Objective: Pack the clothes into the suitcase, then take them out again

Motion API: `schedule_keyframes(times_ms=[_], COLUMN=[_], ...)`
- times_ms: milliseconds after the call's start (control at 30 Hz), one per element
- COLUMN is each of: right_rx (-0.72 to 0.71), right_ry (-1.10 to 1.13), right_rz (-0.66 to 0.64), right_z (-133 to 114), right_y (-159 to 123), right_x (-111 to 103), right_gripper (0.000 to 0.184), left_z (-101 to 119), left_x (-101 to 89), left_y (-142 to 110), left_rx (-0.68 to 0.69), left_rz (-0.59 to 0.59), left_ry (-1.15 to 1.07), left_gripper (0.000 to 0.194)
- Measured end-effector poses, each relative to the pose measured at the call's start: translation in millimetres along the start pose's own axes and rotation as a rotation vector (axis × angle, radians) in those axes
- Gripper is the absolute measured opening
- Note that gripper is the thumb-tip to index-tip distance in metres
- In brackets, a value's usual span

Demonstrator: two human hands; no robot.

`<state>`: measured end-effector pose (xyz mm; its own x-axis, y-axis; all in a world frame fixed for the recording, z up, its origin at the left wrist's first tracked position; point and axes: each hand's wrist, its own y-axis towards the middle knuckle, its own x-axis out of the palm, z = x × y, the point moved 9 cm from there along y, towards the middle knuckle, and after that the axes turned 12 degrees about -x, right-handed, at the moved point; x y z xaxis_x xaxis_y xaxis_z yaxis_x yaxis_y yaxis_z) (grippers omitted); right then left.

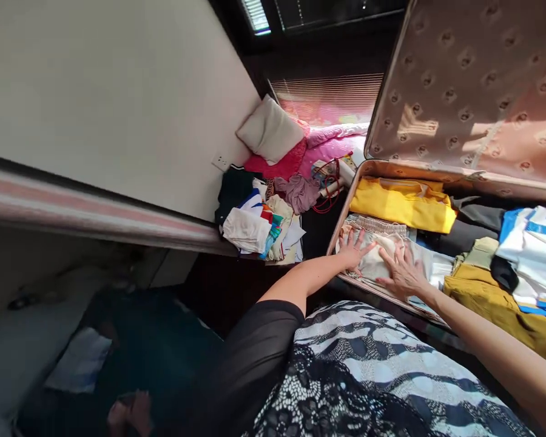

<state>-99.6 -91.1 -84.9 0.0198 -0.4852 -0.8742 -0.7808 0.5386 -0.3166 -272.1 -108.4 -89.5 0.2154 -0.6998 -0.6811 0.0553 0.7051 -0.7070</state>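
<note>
My left hand [353, 250] lies with fingers spread on a folded pale grey-beige garment [374, 262] in the front left corner of the open suitcase [335, 233]. Beside it, my right hand [404, 272] rests flat on the same folded clothing, fingers apart. Just behind the hands is a folded grey item with a gathered waistband [377, 224], and behind that a yellow folded garment [403, 200]. Mustard-coloured trousers [491, 297] and a white and blue garment [537, 249] fill the right side, with dark clothes [475, 221] between.
The suitcase's patterned lid [455, 85] stands raised at the back. Left of the case lie a pile of clothes [248, 227], a mauve cloth [298, 191], a tangle of red cord [330, 194] and a pale cushion [270, 130]. A white wall [118, 91] rises at left.
</note>
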Motion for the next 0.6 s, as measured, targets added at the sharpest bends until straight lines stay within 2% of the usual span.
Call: schedule_keyframes(times_ms=[133,267,333,400,467,500,567,600], right_rx=[-0.021,0.003,0.031,0.058,0.075,0.087,0.137,0.168], right_ry=[-0.053,-0.114,-0.164,-0.208,-0.226,-0.223,-0.2,-0.185], right_rz=[-0.039,-0.139,-0.214,-0.232,-0.171,-0.121,-0.025,0.014], right_z=[5,5,7,8,5,3,-3,-7], right_y=[-20,-23,-25,-30,-36,-39,-47,-50], right_x=[10,8,1,-12,-29,-39,-54,-59], right_gripper=[0.088,0.088,0.088,0.082,0.074,0.072,0.071,0.071], left_z=[6,16,18,11,-18,-42,-103,-133], left_x=[-12.0,-35.2,-54.7,-80.2,-109.3,-122.3,-137.8,-138.8], left_y=[-6,-31,-54,-82,-107,-114,-116,-111], left_rx=[0.028,0.075,0.179,0.341,0.428,0.398,0.193,0.051], left_rz=[0.018,0.065,0.152,0.294,0.489,0.593,0.752,0.777], left_ry=[-0.069,-0.123,-0.177,-0.288,-0.454,-0.545,-0.696,-0.736], left_gripper=[0.143,0.127,0.113,0.087,0.055,0.043,0.035,0.034])
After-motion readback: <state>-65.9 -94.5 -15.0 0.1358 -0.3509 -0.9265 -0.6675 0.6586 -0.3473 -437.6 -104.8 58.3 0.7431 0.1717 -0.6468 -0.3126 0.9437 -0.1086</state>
